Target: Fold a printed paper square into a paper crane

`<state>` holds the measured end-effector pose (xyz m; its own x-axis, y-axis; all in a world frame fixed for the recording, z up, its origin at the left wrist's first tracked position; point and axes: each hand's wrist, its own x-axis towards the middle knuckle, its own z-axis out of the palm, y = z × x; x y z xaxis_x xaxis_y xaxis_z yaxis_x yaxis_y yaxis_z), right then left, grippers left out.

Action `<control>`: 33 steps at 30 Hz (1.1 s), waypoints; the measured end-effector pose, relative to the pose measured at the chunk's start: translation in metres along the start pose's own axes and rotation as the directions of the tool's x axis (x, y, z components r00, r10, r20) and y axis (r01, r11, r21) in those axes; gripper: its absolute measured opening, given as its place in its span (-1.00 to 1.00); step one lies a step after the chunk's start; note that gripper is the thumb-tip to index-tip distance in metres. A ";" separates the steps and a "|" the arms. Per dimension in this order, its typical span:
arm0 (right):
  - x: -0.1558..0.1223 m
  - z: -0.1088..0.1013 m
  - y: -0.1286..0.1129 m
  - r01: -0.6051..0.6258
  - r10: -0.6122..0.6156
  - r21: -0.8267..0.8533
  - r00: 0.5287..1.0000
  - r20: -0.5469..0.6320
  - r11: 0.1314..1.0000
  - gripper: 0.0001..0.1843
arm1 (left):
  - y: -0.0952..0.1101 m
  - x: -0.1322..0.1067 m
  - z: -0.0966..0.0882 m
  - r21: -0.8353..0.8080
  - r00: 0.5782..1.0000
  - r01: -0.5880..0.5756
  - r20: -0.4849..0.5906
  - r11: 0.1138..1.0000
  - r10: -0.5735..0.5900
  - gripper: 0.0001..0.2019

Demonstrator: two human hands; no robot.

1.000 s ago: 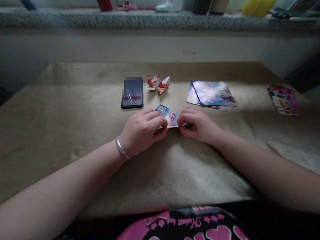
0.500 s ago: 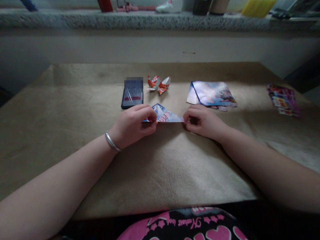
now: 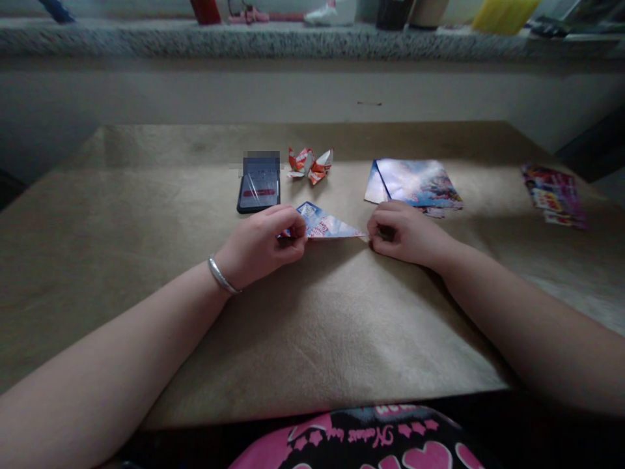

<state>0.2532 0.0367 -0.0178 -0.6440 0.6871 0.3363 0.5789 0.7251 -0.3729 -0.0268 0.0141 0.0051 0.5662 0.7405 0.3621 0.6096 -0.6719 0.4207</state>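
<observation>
A folded sheet of printed paper [image 3: 325, 223], blue and white with red lettering, forms a flat triangle with its long edge toward me. My left hand [image 3: 266, 236] pinches its left end between thumb and bent fingers, hiding that corner. At the pointed right tip, my right hand [image 3: 407, 234] has thumb and fingers pinched together on the paper's corner. Just beyond the paper stands a small folded paper figure [image 3: 310, 165] in orange and white. Behind my right hand lies a stack of blue printed sheets [image 3: 420, 182].
A phone [image 3: 260, 185] lies behind my left hand. Pink and purple printed papers [image 3: 554, 195] are at the far right of the tan-covered table [image 3: 312, 339]. Beyond the table, a granite sill [image 3: 293, 40] bears several items, among them a yellow object [image 3: 505, 16].
My right hand has slid a little to the right along the paper's edge, so more of the right tip shows. My left hand keeps its pinch in nearly the same spot.
</observation>
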 end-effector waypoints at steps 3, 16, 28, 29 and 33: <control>0.001 -0.001 -0.004 -0.017 0.019 0.074 1.000 -0.020 0.997 -0.91 | 0.001 -0.001 0.002 -0.005 1.000 -0.001 0.025 1.000 0.001 -0.93; 0.012 0.016 -0.037 0.134 -0.135 -0.019 0.990 -0.045 0.991 -0.92 | 0.004 -0.001 0.016 -0.050 0.975 -0.207 0.078 0.977 0.210 -0.90; 0.014 0.017 -0.050 0.186 -0.213 -0.279 0.974 -0.072 0.942 -0.88 | 0.010 0.003 0.019 0.245 0.941 -0.324 -0.014 0.914 0.338 -0.86; 0.014 0.017 -0.050 0.190 -0.217 -0.284 0.974 -0.068 0.940 -0.88 | 0.011 0.003 0.019 0.276 0.940 -0.326 -0.011 0.904 0.342 -0.85; 0.014 0.018 -0.049 0.199 -0.223 -0.279 0.973 -0.059 0.940 -0.88 | 0.013 0.004 0.018 0.323 0.937 -0.334 0.009 0.885 0.350 -0.85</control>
<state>0.2070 0.0097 -0.0101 -0.7265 0.5093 0.4614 0.5552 0.8306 -0.0426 -0.0065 0.0079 -0.0034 0.7489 0.4578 0.4791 0.5294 -0.8482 -0.0170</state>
